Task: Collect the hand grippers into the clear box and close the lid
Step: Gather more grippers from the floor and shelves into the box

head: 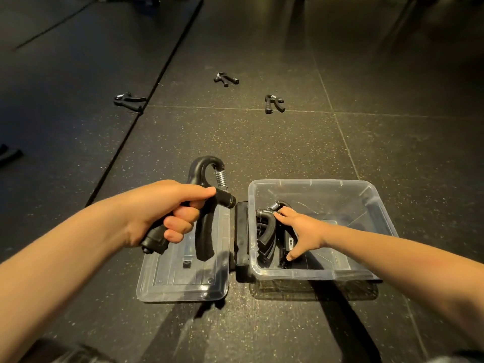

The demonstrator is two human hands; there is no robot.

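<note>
My left hand [162, 210] grips one handle of a black hand gripper [204, 226] with a steel spring, held above the clear lid [183, 284] that lies flat on the floor. Right of the lid stands the clear box [372, 203], open. My right hand [301, 229] reaches inside it, fingers spread and touching the black hand grippers stacked in the box [267, 234]. Three more hand grippers lie on the floor further away: one at the left [129, 101], one in the middle [225, 79], one at the right [273, 103].
The floor is dark speckled rubber tile [262, 142]. A raised darker mat [65, 74] runs along the left, its edge slanting from top centre to lower left. A dark object [9, 154] sits at the far left edge.
</note>
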